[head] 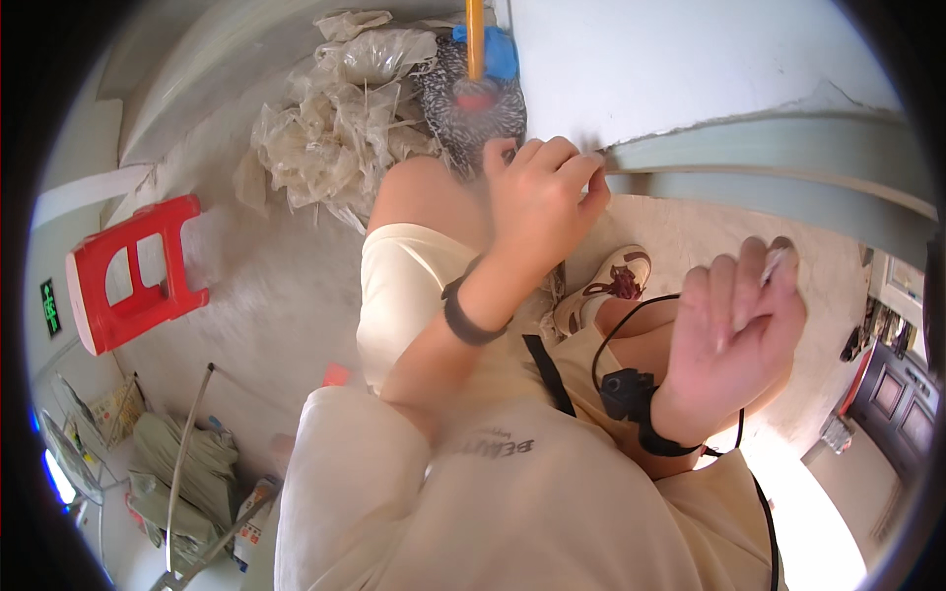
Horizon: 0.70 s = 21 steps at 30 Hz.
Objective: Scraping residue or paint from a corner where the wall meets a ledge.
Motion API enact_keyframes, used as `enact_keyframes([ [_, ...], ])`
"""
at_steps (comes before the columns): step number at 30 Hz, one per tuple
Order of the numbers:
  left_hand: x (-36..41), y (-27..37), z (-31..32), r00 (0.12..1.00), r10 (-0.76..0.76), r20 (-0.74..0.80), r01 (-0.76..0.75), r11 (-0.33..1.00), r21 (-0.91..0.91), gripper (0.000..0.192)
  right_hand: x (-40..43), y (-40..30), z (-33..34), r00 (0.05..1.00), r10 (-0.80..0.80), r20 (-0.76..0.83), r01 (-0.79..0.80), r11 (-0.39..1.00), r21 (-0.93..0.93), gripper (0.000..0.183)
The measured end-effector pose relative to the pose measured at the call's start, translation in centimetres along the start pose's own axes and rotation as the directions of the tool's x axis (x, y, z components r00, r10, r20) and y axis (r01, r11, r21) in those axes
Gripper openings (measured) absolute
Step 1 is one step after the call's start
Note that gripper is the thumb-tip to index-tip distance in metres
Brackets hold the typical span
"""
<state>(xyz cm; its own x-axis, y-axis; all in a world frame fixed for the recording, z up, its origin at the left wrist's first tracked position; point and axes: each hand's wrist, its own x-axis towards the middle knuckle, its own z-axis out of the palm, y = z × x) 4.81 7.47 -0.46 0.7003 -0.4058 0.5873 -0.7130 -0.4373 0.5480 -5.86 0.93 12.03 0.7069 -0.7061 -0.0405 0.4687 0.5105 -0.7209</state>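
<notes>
My left hand is raised in front of my knee, back towards me, with its fingers bent. Its fingertips are near the ragged edge of a white surface, where a pale green band runs along. A blur by the fingertips hides whether they hold or touch anything. Farther right, my right hand is held up with the palm side showing and the fingers curled. A small whitish scrap is pinched between its fingertips. A black strap with a small device and a cable is at that wrist.
A mop head with an orange handle leans by crumpled clear plastic. A red plastic stool lies to the left. Lower left are a metal frame and grey-green cloth. A dark door is far right.
</notes>
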Motion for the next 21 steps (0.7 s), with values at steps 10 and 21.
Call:
enact_keyframes([
  [10,0.4,1.7,1.2,0.938,-0.336,0.088,0.347,0.919,-0.185,0.012,-1.7,0.6,-0.8,0.984,0.138,0.113,-0.138,0.99,-0.003,0.014],
  [21,0.7,1.8,0.9,0.741,-0.505,0.443,0.663,0.439,-0.607,0.024,-2.1,1.8,-1.2,0.953,0.231,0.194,-0.236,0.972,0.003,0.01],
])
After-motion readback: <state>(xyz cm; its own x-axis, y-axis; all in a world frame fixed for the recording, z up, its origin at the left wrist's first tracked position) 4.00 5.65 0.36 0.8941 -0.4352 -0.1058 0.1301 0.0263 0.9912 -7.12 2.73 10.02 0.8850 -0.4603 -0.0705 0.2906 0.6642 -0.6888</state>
